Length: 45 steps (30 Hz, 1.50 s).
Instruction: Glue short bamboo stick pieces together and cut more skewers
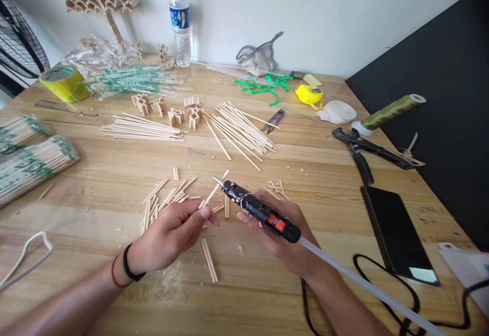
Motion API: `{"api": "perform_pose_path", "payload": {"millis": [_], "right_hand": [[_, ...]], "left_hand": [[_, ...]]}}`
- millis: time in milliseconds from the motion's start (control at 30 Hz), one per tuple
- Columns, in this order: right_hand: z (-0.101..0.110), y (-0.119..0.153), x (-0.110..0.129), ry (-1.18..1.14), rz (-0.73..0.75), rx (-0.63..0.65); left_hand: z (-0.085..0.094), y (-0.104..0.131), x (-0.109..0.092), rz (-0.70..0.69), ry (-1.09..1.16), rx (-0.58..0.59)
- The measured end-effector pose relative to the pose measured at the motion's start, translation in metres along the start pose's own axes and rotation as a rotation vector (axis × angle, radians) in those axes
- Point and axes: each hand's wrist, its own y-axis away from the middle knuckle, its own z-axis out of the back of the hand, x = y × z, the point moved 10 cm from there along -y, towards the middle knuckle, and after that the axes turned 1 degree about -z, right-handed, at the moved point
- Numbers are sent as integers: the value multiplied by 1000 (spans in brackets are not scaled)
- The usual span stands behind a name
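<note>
left hand (171, 231): i'm pinching a wooden stick (212, 195), near centre.
right hand (286, 226): i'm gripping a glue gun (254, 208), which is hiding some fingers.
bottle label (179, 18): sitting far left, writing too small to read.
glue stick (359, 278): running off near right.

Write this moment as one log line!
left hand: pinches thin pale wooden stick; right hand: grips long black glue gun; silver metal nozzle: near stick

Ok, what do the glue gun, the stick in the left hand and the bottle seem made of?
Glue gun: body probably black plastic, shiny highlights; tip likely metal, silvery and smooth.
Stick in the left hand: apparently bare wood, pale and matt.
Bottle: likely clear plastic, see-through and glossy.
</note>
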Motion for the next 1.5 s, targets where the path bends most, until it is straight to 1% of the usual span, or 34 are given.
{"api": "perform_pose_path", "payload": {"millis": [167,233,367,467,533,633,733,933,1067,1133,1233,1267,1300,1433,1500], "right_hand": [[-12,2,5,-42,39,104],[-14,1,6,-58,57,122],[-8,-1,4,-69,25,79],[-6,-1,2,-47,1,53],[-8,0,2,-37,-4,62],[-14,1,3,-35,14,104],[-16,1,6,-33,47,119],[-8,0,4,-22,16,74],[-5,1,6,-9,34,50],[-2,1,5,1,34,19],[5,1,1,24,-3,-41],[5,1,0,21,-14,-39],[2,1,0,8,-19,-17],[-16,1,2,-59,3,144],[-18,0,2,-63,-1,160]], "left_hand": [[-1,2,3,4,31,19],[0,3,2,1,32,20],[5,2,-7,-31,-121,-16],[5,1,-14,-74,-211,-21],[5,1,-14,-81,-207,-15],[5,2,-7,-49,-143,-11],[3,2,-3,-24,-80,2],[-1,2,-5,-10,-53,25],[-3,3,-5,-3,-64,41],[-3,3,-5,0,-81,47],[-2,4,-6,-6,-106,48],[-2,4,-6,-7,-110,46],[-2,4,-6,-7,-111,44],[-2,4,-8,-17,-99,51],[-3,4,-8,-28,-86,50]]}}
